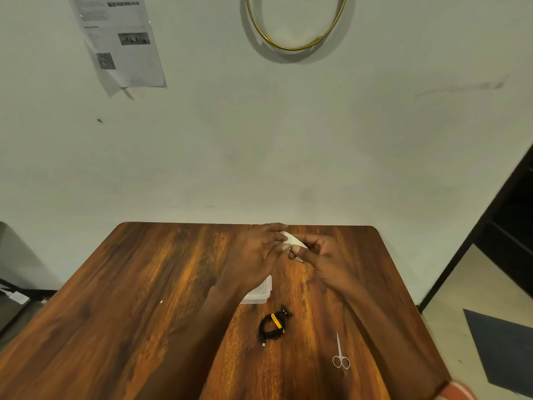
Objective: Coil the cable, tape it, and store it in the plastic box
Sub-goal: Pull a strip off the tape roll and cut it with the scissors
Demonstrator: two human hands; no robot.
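Wall sheet (121,41): QR code, text unreadable.

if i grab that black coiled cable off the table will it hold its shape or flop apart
The coiled cable will probably keep its loop, since a yellow band wraps one side. The end with the small white plug sticks out loose and will likely dangle. It looks thin and small next to the scissors, so probably light; a push should slide it, not roll it.
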